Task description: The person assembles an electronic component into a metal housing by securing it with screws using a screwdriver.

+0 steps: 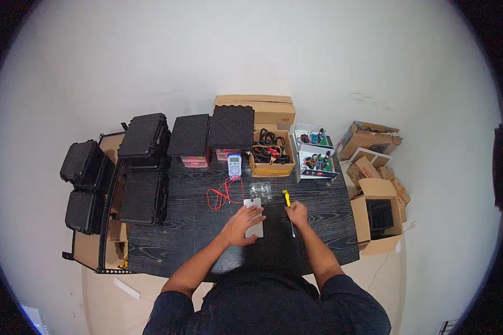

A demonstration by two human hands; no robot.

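A flat, light-grey rectangular plate [255, 230] lies near the front of the dark table, with a small dark hole near its far end. My left hand [241, 224] grips it from the left, fingers across its top and thumb at its near end. To the right, my right hand [297, 214] is closed around a screwdriver with a yellow and black handle [286, 196]. The screwdriver's metal shaft points back toward me, below the fist. Just beyond the plate sits a clear plastic tray [260, 190]; its contents are too small to make out.
A multimeter [235, 166] with red leads [220, 194] lies beyond my left hand. Behind stand a carton of cables [272, 167] and open units with circuit boards [317, 162]. Black cases [144, 195] line the left; an open carton [376, 218] stands off the table's right side.
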